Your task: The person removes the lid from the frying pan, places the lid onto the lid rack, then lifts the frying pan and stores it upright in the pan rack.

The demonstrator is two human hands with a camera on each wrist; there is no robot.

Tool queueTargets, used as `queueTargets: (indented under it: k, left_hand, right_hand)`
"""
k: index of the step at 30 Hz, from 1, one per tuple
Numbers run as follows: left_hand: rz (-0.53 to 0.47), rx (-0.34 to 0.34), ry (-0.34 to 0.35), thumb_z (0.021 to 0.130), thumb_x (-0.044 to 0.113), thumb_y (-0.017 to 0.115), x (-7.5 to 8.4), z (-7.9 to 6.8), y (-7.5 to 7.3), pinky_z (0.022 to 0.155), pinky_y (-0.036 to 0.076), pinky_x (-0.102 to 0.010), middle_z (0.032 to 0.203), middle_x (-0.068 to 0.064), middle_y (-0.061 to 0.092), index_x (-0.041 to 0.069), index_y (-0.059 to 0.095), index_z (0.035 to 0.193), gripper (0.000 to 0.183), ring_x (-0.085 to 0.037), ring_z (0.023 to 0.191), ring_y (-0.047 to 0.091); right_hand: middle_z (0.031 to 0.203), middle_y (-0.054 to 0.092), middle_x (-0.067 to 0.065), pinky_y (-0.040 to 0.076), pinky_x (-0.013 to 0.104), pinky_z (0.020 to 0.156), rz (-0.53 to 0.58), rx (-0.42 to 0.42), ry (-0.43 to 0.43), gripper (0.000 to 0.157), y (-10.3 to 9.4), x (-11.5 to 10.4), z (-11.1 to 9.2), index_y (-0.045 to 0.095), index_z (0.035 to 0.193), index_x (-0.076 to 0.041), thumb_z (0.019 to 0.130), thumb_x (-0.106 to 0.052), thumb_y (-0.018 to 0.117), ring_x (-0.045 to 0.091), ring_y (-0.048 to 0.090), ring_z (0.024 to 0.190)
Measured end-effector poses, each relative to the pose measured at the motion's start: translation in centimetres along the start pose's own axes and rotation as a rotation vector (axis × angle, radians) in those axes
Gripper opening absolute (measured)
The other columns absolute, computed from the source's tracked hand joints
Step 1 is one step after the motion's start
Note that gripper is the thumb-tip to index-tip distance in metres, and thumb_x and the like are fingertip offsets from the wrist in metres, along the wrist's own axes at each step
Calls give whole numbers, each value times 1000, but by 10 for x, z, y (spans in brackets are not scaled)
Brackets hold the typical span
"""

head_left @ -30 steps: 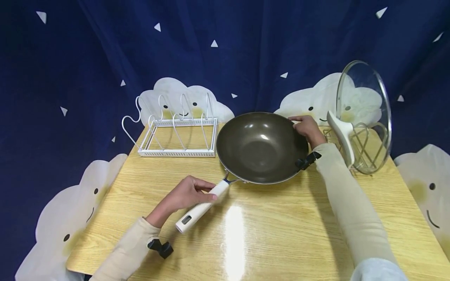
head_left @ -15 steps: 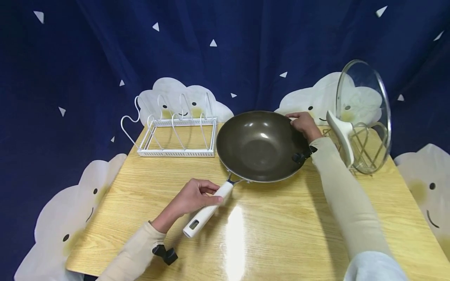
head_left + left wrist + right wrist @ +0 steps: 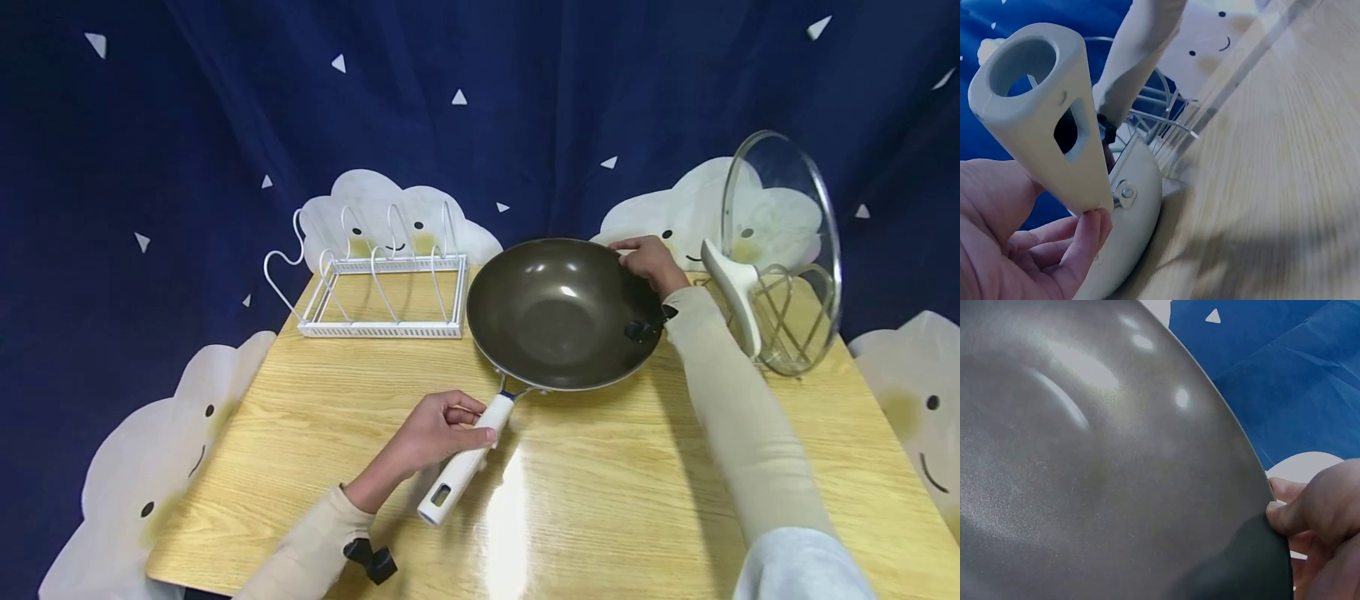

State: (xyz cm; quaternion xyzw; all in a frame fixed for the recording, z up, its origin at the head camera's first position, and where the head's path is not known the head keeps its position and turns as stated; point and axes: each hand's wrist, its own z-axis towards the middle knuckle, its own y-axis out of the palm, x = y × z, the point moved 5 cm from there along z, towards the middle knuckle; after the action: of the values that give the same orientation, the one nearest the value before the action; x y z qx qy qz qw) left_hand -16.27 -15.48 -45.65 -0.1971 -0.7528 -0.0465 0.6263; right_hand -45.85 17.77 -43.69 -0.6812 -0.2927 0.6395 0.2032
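Note:
A wok [image 3: 558,321] with a dark brown inside stands at the middle of the wooden table, its cream handle [image 3: 465,467] pointing toward the front left. My left hand [image 3: 442,429] pinches that handle between thumb and fingers. In the left wrist view the handle's hollow end [image 3: 1025,69] and hanging slot face the camera, and the wok's pale outside [image 3: 1138,206] shows beyond. At the far right of the rim, my right hand [image 3: 651,260] grips the wok's edge. The right wrist view shows the thumb [image 3: 1285,515] on the inner side of the rim, other fingers outside.
Left of the wok stands a white wire rack [image 3: 378,330] with upright loops. On the right, a glass lid [image 3: 776,200] with a white knob handle [image 3: 738,287] leans upright in a wire holder [image 3: 791,312]. A blue curtain [image 3: 525,108] hangs behind the table [image 3: 360,375].
The wok's handle has swung to the right, and my left hand has moved right with it. My right hand keeps its grip on the rim, and the wok's bowl has barely shifted.

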Motion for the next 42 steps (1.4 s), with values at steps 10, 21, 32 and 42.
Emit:
queueTargets:
  k: [10,21,32,42]
  left_hand:
    - [-49,8,7,88,12,80,0,-1,15,75,56,-26,100,-15,75,-6,66,118,38,-13,86,70]
    - [-21,38,3,87,18,83,2,-4,28,77,56,-26,102,-10,74,-1,69,117,39,-18,93,71]
    - [-27,35,-8,95,24,75,-1,-7,32,80,60,-38,112,-14,70,-2,63,127,43,-17,88,70]
    - [-106,-80,-90,100,26,65,0,-19,41,77,57,-31,103,-10,74,-9,46,142,58,-12,84,67]
  right_hand:
    - [142,56,24,50,34,85,54,-9,62,41,2,8,6,62,138,-2,104,-24,58,32,58,111]
    - [135,62,24,49,33,86,75,73,70,50,-4,-2,-1,65,134,0,101,-38,61,32,59,113]
    - [121,69,24,45,48,103,9,333,-9,39,-19,-37,-31,72,118,1,98,-31,62,40,61,117]
    - [120,71,19,48,31,92,137,270,-196,38,-8,-84,-94,69,126,-2,99,-28,63,25,65,108]
